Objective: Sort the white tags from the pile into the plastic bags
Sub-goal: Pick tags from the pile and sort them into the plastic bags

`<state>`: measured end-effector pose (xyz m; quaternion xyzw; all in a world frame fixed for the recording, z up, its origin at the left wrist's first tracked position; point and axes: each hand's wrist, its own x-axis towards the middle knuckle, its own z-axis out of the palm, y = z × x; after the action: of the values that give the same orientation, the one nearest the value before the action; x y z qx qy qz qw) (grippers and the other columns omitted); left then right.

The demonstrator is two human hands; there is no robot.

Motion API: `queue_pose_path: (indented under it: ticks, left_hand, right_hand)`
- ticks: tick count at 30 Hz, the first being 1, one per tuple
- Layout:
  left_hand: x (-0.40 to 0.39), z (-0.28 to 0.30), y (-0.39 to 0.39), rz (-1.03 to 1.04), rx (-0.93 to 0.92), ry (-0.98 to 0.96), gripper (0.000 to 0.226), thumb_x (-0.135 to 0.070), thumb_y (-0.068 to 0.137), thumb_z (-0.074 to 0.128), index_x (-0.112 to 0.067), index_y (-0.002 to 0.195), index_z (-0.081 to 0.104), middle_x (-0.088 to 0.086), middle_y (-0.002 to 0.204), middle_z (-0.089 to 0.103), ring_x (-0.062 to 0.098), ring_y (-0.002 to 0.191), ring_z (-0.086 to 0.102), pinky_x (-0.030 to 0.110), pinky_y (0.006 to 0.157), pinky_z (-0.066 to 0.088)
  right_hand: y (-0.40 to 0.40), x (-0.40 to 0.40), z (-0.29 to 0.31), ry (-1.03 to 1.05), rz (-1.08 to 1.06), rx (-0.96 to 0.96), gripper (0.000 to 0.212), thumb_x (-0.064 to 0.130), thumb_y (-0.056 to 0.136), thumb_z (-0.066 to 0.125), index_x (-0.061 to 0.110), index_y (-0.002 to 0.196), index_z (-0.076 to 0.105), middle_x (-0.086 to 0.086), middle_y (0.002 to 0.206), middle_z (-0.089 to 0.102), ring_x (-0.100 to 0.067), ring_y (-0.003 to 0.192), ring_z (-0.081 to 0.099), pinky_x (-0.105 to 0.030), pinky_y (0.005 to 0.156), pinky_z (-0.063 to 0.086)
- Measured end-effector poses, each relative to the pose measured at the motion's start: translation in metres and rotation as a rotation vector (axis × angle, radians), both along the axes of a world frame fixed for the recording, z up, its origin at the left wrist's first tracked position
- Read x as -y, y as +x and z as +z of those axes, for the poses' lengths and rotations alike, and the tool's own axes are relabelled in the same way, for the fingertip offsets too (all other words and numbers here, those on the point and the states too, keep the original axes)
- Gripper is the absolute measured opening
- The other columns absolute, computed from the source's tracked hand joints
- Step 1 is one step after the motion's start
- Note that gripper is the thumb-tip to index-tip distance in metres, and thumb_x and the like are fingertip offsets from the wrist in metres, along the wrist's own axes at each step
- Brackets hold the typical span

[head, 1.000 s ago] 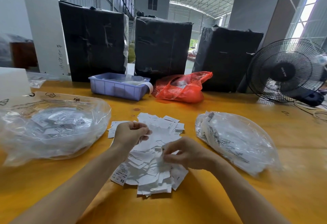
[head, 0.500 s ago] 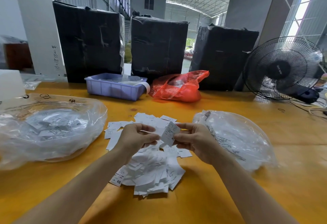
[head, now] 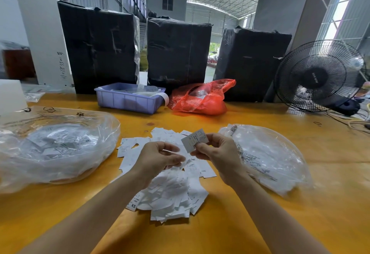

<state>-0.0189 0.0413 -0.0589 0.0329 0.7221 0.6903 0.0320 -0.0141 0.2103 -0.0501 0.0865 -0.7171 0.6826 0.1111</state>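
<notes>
Right hand: raised over the pile, thumb and fingertips pinching one white tag by its lower corner; the tag stands tilted, its print too small to read.
Left hand: hovers just beside the right, fingers curled with the thumb across them; a thin white edge shows between thumb and fingers, but I cannot tell whether it is a held tag or part of the pile behind.
Pile of tags: loose white tags heaped at the middle of the counter, towards its near edge; both hands and forearms cover its centre. One tag at the near-left rim reads "XS".
Left plastic bag: clear, puffed up, by the counter's left edge, cut off by the frame on the left; tags inside show blurred through the film, one marked "XS".
Right plastic bag: clear, flatter, right of the pile; the right forearm hides its near-left part, and its contents are hard to make out.
Far edge: a lilac bin, a red bag and a black fan, with three black-wrapped bundles behind.
</notes>
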Motion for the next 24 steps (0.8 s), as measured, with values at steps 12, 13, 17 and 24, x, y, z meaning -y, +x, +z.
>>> queue_pose_path:
  ticks: [12,13,17,24]
  left_hand:
    - [-0.0019,0.0016,0.0011,-0.006,0.013,0.032,0.025,0.008,0.071,0.076,0.0,0.09,0.063,0.01,0.068,0.071,0.012,0.053,0.067,0.014,0.045,0.046]
    - [-0.0019,0.0016,0.001,-0.011,0.016,0.042,0.024,0.008,0.071,0.075,0.0,0.09,0.063,0.01,0.069,0.071,0.013,0.054,0.067,0.015,0.045,0.047]
    - [-0.0006,0.0005,-0.0001,-0.046,0.048,0.102,0.018,0.01,0.076,0.07,0.001,0.091,0.064,0.014,0.072,0.071,0.016,0.057,0.069,0.019,0.051,0.053]
    - [0.0005,-0.0024,-0.0034,-0.052,0.044,0.04,0.007,-0.004,0.089,0.061,-0.004,0.089,0.067,0.014,0.081,0.072,0.018,0.067,0.07,0.021,0.057,0.055]
  right_hand:
    - [-0.0002,0.0014,-0.0039,0.112,0.003,-0.008,0.015,-0.006,0.082,0.063,0.008,0.085,0.066,-0.01,0.078,0.069,-0.009,0.059,0.065,-0.015,0.054,0.05]
    - [-0.0001,0.0019,-0.0042,0.116,0.017,0.005,0.014,-0.006,0.082,0.064,0.008,0.085,0.066,-0.01,0.078,0.069,-0.008,0.058,0.065,-0.014,0.053,0.047]
    - [-0.0002,0.0027,-0.0045,0.162,0.068,0.085,0.014,-0.004,0.082,0.066,0.01,0.085,0.066,-0.005,0.075,0.069,-0.003,0.057,0.062,-0.011,0.051,0.044]
    - [0.0007,-0.0017,-0.0021,0.39,0.182,0.196,0.018,0.005,0.095,0.049,0.01,0.1,0.066,-0.003,0.086,0.065,-0.009,0.074,0.059,-0.022,0.067,0.049]
